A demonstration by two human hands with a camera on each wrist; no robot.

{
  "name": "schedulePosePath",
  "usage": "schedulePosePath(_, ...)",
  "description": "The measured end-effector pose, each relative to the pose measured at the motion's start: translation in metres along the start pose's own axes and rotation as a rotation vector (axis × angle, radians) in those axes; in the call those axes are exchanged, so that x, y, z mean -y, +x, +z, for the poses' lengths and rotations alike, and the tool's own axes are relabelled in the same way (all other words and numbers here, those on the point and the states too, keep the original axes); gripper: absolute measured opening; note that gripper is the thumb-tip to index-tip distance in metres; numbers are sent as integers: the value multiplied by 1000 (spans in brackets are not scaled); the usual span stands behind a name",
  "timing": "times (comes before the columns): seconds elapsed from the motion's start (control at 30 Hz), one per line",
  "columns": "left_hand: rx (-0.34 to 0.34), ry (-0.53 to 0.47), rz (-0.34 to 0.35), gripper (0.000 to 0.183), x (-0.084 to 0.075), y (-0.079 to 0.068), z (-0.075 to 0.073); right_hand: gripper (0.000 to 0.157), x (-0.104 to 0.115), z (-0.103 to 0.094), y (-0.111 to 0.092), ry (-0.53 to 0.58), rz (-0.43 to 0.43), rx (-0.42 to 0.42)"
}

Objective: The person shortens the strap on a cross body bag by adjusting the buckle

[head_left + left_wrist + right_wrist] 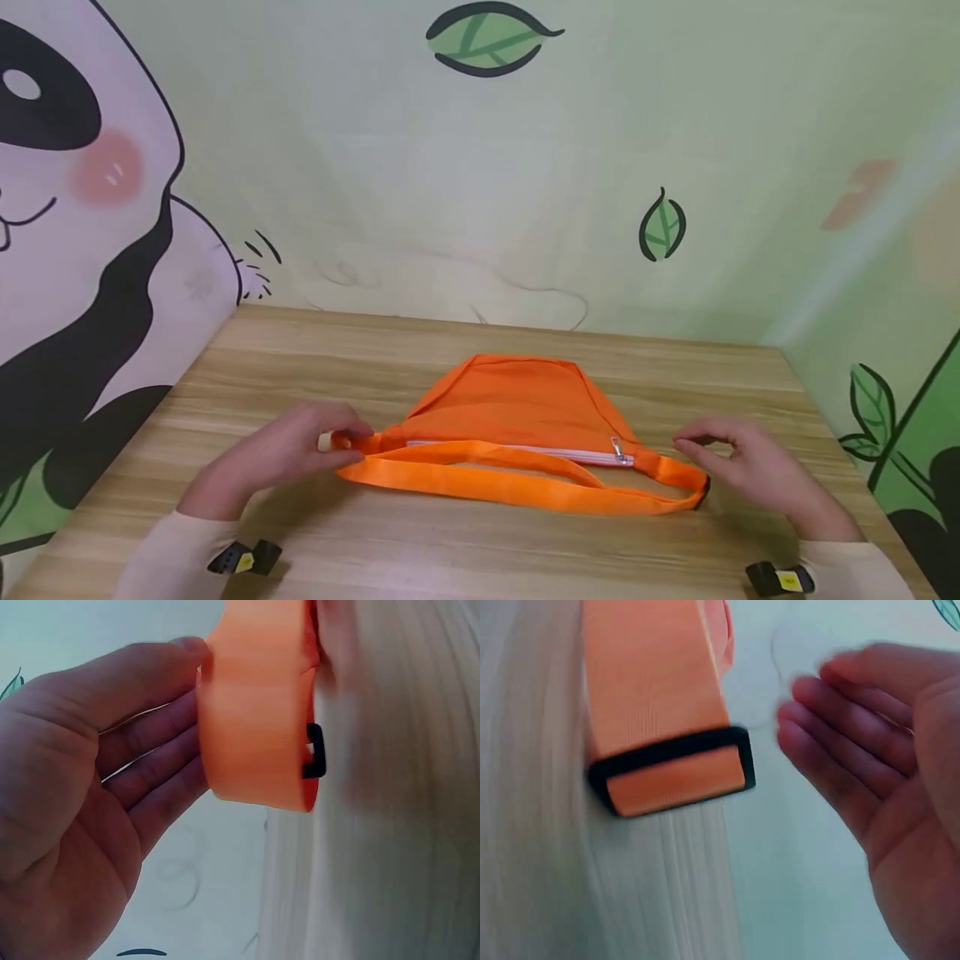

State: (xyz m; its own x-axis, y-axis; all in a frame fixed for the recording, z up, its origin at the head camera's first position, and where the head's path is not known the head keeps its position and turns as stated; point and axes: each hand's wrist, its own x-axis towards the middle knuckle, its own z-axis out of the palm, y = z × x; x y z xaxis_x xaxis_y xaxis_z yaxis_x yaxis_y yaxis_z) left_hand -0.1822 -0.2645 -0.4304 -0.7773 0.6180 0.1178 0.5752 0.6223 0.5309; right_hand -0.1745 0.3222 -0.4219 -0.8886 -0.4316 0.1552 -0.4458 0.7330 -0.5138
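Observation:
An orange waist bag [517,400] lies flat on the wooden table, its white zipper [517,452] facing the near side. The orange strap [480,485] loops in front of it. My left hand [300,446] pinches the strap's left end; in the left wrist view the thumb is on the near edge of the strap [251,712] and fingers pass behind it. My right hand [738,462] hovers beside the strap's right end, apart from it, fingers loosely bent with nothing between them. A black slider buckle [671,769] sits on the strap near that hand.
The wooden table [315,358] meets a pale green wall [360,167] at its back edge. A painted panda [112,250] covers the left wall, with leaves painted on the back and right walls. A dark strap with a yellow mark is on each wrist.

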Motion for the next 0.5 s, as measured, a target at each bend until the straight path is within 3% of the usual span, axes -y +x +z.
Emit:
schedulePosePath(0.1, -24, 14, 2, 19, -3, 1, -1, 15, 9, 1, 4, -40, 26, -105)
schedulePosePath(0.37, -225, 131, -60, 16, -27, 12, -1, 24, 38, 12, 21, -196, -195, -499)
schedulePosePath(0.5, -346, 195, -71, 21, -44, 23, 1, 30, 59, 13, 27, -228, -161, -517)
